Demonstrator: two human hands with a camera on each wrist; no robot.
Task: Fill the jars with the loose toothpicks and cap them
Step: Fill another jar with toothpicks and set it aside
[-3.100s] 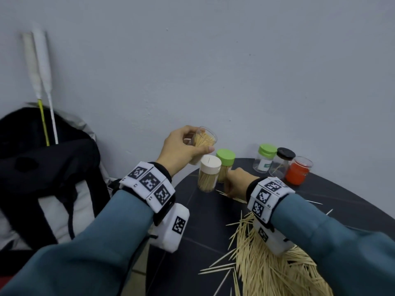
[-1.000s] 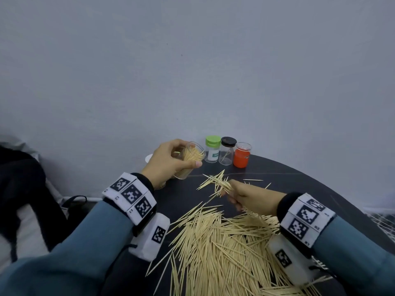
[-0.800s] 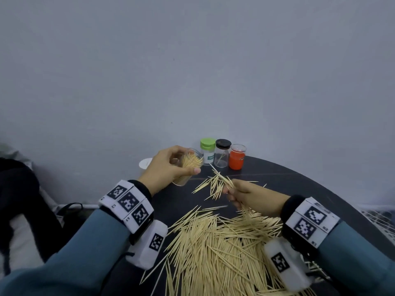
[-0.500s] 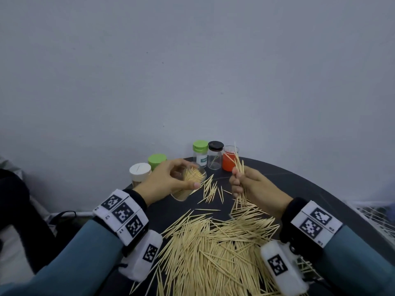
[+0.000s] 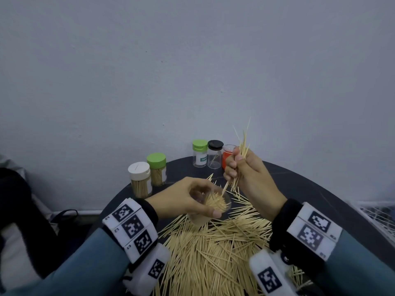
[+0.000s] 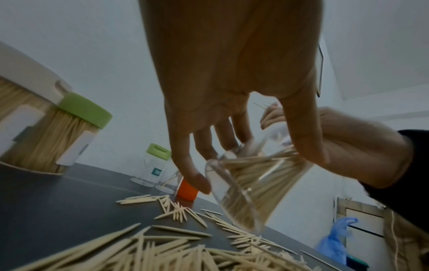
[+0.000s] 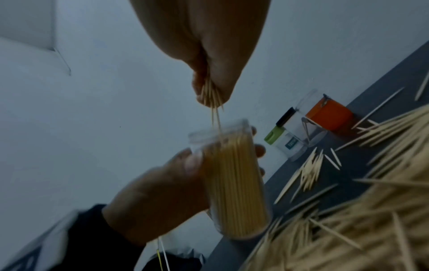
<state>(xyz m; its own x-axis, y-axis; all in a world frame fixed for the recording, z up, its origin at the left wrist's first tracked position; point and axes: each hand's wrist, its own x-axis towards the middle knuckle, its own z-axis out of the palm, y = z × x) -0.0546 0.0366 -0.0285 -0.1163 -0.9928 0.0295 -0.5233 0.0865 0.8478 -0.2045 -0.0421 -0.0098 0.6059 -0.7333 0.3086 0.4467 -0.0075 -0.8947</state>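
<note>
My left hand (image 5: 188, 199) grips an open clear jar (image 5: 210, 207), nearly full of toothpicks, held tilted just above the dark round table (image 5: 320, 189). The same jar (image 6: 243, 185) (image 7: 234, 179) shows in both wrist views. My right hand (image 5: 241, 167) pinches a small bunch of toothpicks (image 5: 242, 144) upright, and their lower tips reach the jar's mouth (image 7: 216, 117). A big heap of loose toothpicks (image 5: 213, 248) covers the table's near side.
Two capped full jars, a white-capped jar (image 5: 140, 178) and a green-capped jar (image 5: 157, 168), stand at the back left. Behind my right hand stand a green-lidded jar (image 5: 199, 153), a black-lidded jar (image 5: 214, 154) and an orange jar (image 5: 227, 155). A black bag (image 5: 12, 199) lies left of the table.
My right hand picked a bunch of toothpicks off the heap, turned it upright and brought it over the jar. The left hand lowered the jar toward the heap.
</note>
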